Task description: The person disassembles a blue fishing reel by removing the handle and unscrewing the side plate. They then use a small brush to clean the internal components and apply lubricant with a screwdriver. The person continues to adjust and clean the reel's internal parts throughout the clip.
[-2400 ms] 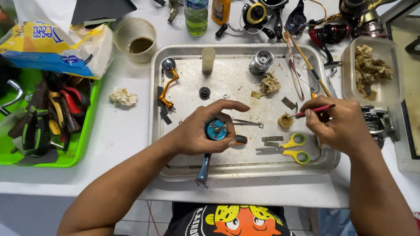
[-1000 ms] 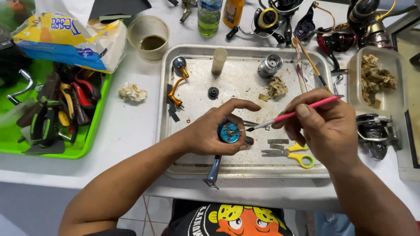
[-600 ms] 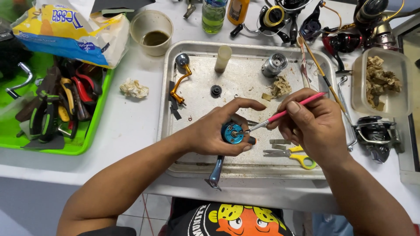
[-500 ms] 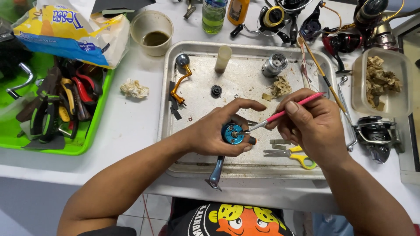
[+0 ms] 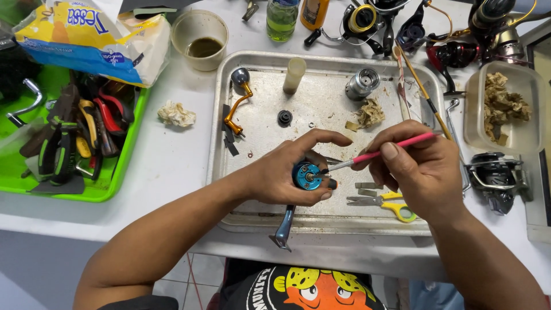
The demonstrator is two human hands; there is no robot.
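My left hand (image 5: 287, 172) grips a blue fishing reel body (image 5: 307, 175) over the metal tray (image 5: 321, 103), its open gear side facing up and its grey handle (image 5: 283, 227) hanging over the tray's front edge. A pink-handled brush (image 5: 381, 153) is pinched in my right hand (image 5: 422, 172), and its tip touches the blue reel's centre. Yellow-handled scissors (image 5: 383, 202) lie on the tray just under my right hand.
On the tray lie a gold crank handle (image 5: 238, 103), a cream cylinder (image 5: 295, 74), a silver spool (image 5: 363, 84), a black knob (image 5: 284, 117) and a dirty wad (image 5: 372, 112). A green tray of pliers (image 5: 69, 138) sits left. More reels (image 5: 498, 179) and a tub of rags (image 5: 505, 106) stand right.
My right hand lifted the pink brush from the tray's right side and brought its tip to the blue reel. My left hand kept holding the reel.
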